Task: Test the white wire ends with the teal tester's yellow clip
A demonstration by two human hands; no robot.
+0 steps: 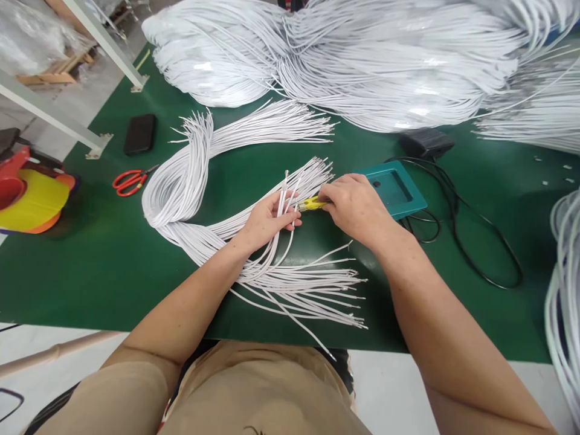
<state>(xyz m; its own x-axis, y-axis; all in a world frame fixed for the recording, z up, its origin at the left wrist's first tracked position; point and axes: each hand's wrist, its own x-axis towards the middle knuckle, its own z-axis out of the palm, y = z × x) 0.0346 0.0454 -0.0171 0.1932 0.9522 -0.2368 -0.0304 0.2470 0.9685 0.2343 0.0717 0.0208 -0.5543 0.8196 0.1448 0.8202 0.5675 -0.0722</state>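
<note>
My left hand (pixel 273 219) is closed around a few white cables (pixel 281 211), their ends pointing up past the fingers. My right hand (pixel 356 205) grips a small yellow-handled tool (pixel 312 203), whose metal tip meets the cables by my left fingers. I cannot make out the tool's exact kind. The held cables curve up from a long looped bundle of white cables (pixel 181 181) on the green table. Loose ends of that bundle fan out to the right, below and beyond my left hand.
Large heaps of white cable (pixel 385 66) lie along the back. A teal tray (pixel 394 188), a black adapter (pixel 426 143) and its cord (pixel 457 211) are at right. Red-handled scissors (pixel 130 181), a black case (pixel 139 134) and a tape dispenser (pixel 18 190) are at left.
</note>
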